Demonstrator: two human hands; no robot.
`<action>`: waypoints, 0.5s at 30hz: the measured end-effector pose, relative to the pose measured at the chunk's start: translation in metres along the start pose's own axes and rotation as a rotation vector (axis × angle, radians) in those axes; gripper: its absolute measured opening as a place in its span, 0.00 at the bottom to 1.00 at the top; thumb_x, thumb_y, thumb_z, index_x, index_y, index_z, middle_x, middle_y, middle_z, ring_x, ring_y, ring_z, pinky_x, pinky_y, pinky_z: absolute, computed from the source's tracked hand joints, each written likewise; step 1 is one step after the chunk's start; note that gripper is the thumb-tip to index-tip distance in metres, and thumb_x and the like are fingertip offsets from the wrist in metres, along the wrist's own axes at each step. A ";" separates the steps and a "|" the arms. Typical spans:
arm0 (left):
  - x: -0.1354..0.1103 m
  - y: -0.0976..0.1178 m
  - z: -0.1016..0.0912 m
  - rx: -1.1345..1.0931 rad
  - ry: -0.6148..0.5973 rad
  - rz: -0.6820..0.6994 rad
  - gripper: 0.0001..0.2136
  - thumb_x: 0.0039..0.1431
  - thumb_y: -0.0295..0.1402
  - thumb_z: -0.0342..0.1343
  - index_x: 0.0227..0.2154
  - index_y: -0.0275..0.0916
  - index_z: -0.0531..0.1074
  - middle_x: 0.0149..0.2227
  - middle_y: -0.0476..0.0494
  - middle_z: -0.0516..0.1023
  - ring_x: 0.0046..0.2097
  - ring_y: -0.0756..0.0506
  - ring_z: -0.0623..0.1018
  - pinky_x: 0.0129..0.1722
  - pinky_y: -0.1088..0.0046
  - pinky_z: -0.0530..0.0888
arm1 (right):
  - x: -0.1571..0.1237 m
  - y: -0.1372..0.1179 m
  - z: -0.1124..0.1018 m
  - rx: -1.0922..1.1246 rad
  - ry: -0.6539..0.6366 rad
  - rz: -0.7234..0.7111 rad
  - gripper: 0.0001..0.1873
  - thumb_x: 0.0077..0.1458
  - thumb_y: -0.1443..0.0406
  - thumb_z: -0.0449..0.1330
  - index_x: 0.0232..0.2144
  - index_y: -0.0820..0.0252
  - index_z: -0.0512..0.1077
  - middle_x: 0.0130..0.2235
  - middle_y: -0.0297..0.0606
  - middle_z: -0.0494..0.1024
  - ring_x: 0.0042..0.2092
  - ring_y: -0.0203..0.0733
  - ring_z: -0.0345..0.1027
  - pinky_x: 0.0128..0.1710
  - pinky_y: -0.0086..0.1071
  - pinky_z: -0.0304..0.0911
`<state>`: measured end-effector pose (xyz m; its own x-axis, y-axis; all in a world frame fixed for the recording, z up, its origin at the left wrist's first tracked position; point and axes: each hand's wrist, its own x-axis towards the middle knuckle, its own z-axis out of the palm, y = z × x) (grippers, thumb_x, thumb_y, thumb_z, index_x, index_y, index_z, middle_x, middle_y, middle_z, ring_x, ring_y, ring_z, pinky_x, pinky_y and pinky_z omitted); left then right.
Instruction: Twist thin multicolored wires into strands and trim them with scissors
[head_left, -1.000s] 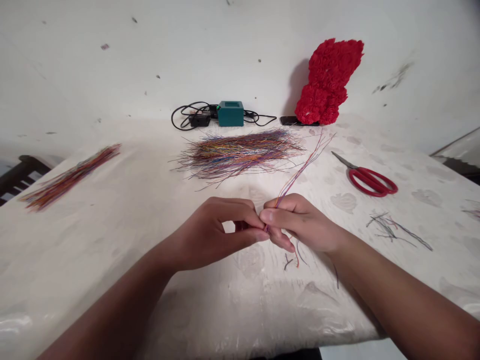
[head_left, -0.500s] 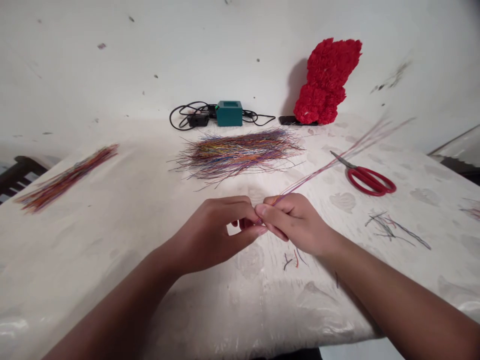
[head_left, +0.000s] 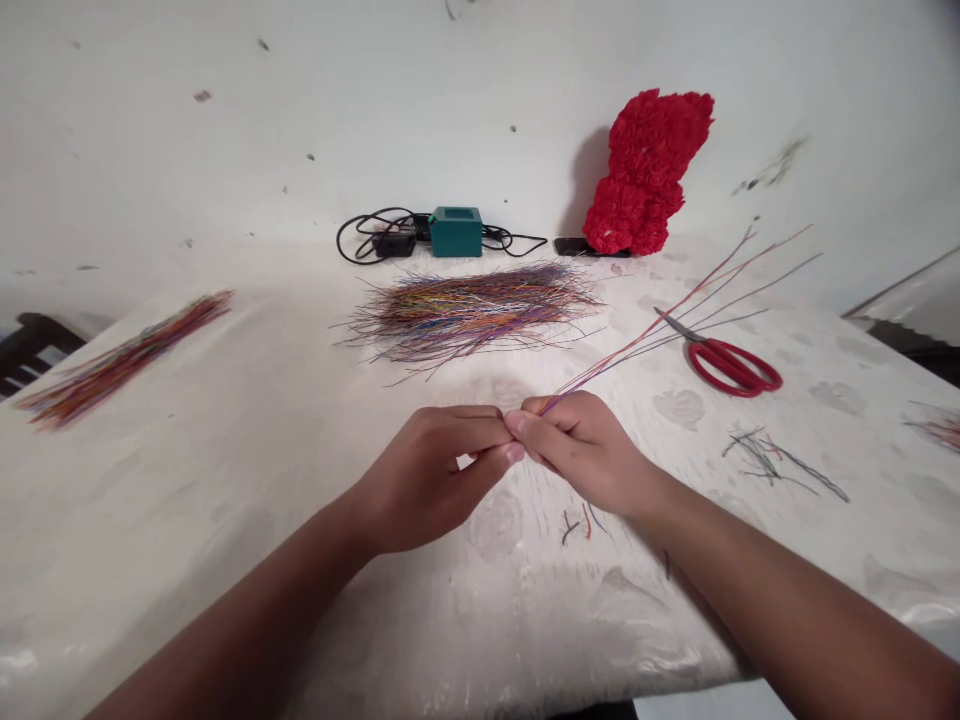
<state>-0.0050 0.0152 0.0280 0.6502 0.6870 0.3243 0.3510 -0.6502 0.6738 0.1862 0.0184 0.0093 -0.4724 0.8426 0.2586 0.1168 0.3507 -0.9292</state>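
Several thin coloured wires (head_left: 607, 362), purple, orange and red, run through my right hand (head_left: 581, 440), which is closed around them. Their free ends fan out up and to the right, passing over the scissors. My left hand (head_left: 442, 465) meets the right at the fingertips, thumb and forefinger pinched at the near end of the wires. That end is hidden between the fingers. Beyond both hands lies a large loose pile of coloured wires (head_left: 480, 310). Red-handled scissors (head_left: 731, 365) rest to the right.
A tied-looking bundle of wires (head_left: 131, 360) lies at the left. At the back stand a teal box (head_left: 456, 232) with black cables (head_left: 367, 235) and a red flower-covered figure (head_left: 645, 170). Wire offcuts (head_left: 780, 465) lie at right, with short scraps (head_left: 577, 522) near my right wrist.
The far ends of the wires have spread apart and come down slightly. My left fingers have closed more tightly against the right fingertips. The view has shifted a little.
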 end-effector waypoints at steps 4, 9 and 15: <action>-0.001 0.000 0.002 0.009 0.027 -0.020 0.10 0.66 0.27 0.50 0.27 0.37 0.69 0.26 0.55 0.66 0.29 0.55 0.64 0.31 0.79 0.64 | 0.001 -0.003 0.000 0.078 -0.011 -0.002 0.24 0.66 0.62 0.54 0.17 0.61 0.59 0.21 0.27 0.58 0.23 0.28 0.49 0.22 0.27 0.47; -0.001 0.004 -0.002 -0.057 0.010 -0.030 0.07 0.65 0.27 0.52 0.36 0.41 0.75 0.30 0.54 0.73 0.32 0.54 0.70 0.34 0.78 0.68 | 0.002 -0.008 -0.002 0.207 -0.014 0.038 0.27 0.66 0.63 0.54 0.14 0.61 0.60 0.17 0.28 0.59 0.21 0.29 0.51 0.21 0.28 0.47; 0.000 0.006 -0.011 -0.170 0.021 -0.054 0.03 0.61 0.29 0.58 0.33 0.39 0.76 0.32 0.52 0.78 0.34 0.53 0.75 0.35 0.79 0.72 | 0.001 -0.005 -0.003 0.356 -0.061 0.122 0.25 0.63 0.61 0.57 0.15 0.61 0.63 0.14 0.27 0.60 0.18 0.29 0.50 0.19 0.29 0.46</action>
<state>-0.0106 0.0146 0.0394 0.6183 0.7275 0.2974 0.2647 -0.5491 0.7928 0.1881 0.0186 0.0147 -0.5265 0.8394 0.1345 -0.1303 0.0767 -0.9885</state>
